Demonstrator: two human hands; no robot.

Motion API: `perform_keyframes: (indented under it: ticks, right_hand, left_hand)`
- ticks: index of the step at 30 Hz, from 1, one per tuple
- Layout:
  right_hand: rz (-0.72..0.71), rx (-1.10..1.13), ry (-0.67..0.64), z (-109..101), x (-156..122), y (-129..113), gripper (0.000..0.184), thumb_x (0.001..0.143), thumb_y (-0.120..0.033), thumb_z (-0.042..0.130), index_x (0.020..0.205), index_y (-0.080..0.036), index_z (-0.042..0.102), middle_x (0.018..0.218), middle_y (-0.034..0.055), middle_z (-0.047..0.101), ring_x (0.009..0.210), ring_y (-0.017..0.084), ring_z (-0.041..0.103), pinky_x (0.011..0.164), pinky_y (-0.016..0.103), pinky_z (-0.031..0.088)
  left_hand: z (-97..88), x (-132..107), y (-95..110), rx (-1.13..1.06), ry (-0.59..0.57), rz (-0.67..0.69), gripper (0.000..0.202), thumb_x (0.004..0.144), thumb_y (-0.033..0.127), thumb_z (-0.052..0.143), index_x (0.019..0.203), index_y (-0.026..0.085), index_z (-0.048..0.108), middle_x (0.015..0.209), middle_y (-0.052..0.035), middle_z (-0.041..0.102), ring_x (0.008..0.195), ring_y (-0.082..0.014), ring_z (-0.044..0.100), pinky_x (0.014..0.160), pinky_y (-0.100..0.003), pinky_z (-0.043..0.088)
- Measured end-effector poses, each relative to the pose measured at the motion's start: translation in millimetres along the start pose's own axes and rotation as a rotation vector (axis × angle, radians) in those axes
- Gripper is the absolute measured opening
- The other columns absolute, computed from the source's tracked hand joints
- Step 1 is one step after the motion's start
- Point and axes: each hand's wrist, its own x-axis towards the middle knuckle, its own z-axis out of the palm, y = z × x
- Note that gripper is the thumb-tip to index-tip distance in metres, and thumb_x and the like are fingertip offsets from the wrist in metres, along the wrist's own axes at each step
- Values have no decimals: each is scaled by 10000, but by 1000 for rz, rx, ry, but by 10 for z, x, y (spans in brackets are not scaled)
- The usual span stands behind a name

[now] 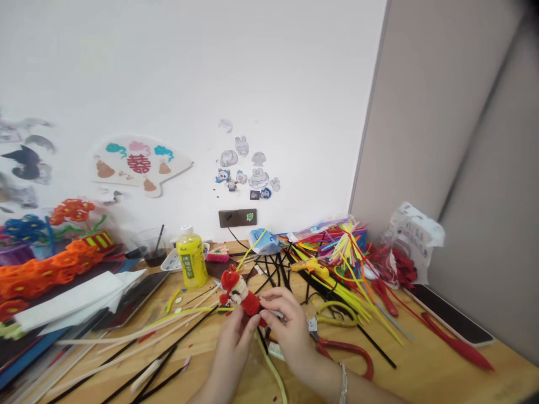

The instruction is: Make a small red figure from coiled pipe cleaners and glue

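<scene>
Both my hands meet low in the middle of the wooden table [421, 370]. Between them is a small red and cream pipe-cleaner figure [240, 294], tilted up to the left. My left hand [233, 342] is closed on its lower red part from the left. My right hand [286, 328], with a bracelet on the wrist, pinches the same end from the right, fingers curled. A yellow-green pipe cleaner [272, 367] trails down from the figure between my wrists.
Red-handled pliers [349, 350] lie just right of my right hand. A heap of coloured pipe cleaners [341, 258] fills the back right. A yellow bottle [191, 261] stands behind, orange pipe-cleaner flowers [46, 269] and white sheets [71, 297] lie left, a tablet [450, 317] right.
</scene>
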Motion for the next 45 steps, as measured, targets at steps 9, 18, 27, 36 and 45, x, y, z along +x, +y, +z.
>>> perform_keyframes:
  ticks: [9,18,27,36,45]
  right_hand:
    - [-125,-151,-57,-53,9,-90,91,807,-123,535,780,-192,588,889,49,616,869,161,570,773,285,453]
    - [-77,-269,-114,-47,1,-88,132,837,-111,444,796,-200,533,965,62,597,922,172,545,804,300,431]
    - [-200,-324,-182,-122,60,-157,118,830,-115,479,844,-202,557,974,70,601,942,179,542,824,310,430]
    - [-204,-314,-218,-140,92,-128,124,834,-106,459,860,-199,537,988,80,589,960,172,544,839,320,443]
    - [-216,-393,-180,-121,52,-162,124,837,-131,457,858,-202,557,996,85,591,954,188,537,831,343,444]
  left_hand:
    - [-23,12,106,-41,10,-90,234,697,388,575,783,171,588,728,-33,656,702,-212,601,662,-312,488]
    - [-8,34,152,-56,-15,-94,217,695,352,561,810,169,582,776,-51,668,713,-216,618,682,-345,506]
    - [-80,41,135,136,34,34,173,730,336,533,819,193,571,780,-70,673,718,-232,622,687,-355,502]
    - [-111,42,85,171,-26,88,226,743,353,527,881,183,583,850,-91,701,782,-245,654,730,-363,511]
    - [-127,68,100,276,18,122,211,738,373,500,818,197,585,785,-90,705,727,-254,654,689,-366,511]
